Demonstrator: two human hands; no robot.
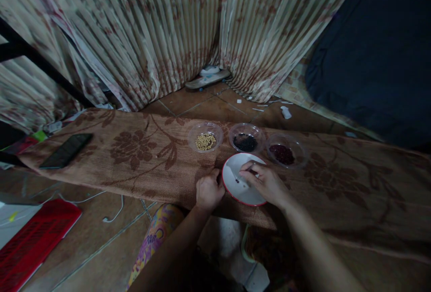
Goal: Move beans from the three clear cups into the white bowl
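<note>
A white dish with a red rim (232,195) sits near the front edge of the cloth, with a few small dark beans (237,181) in it. My left hand (209,191) is closed at the dish's left rim, thumb side against it. Over the dish, my right hand (264,182) is closed in a pinch; what its fingertips hold is too small to make out. Behind the dish stand three clear plastic bowls: one with yellow soybeans (205,141), one with black beans (246,143), one with dark red beans (282,153).
A brown flowered cloth (168,175) covers the long, narrow table. A dark phone (66,150) lies at its left end. Striped curtains (161,36) hang behind, with a skateboard (208,79) at their foot. A red basket (40,238) is on the tiled floor at lower left.
</note>
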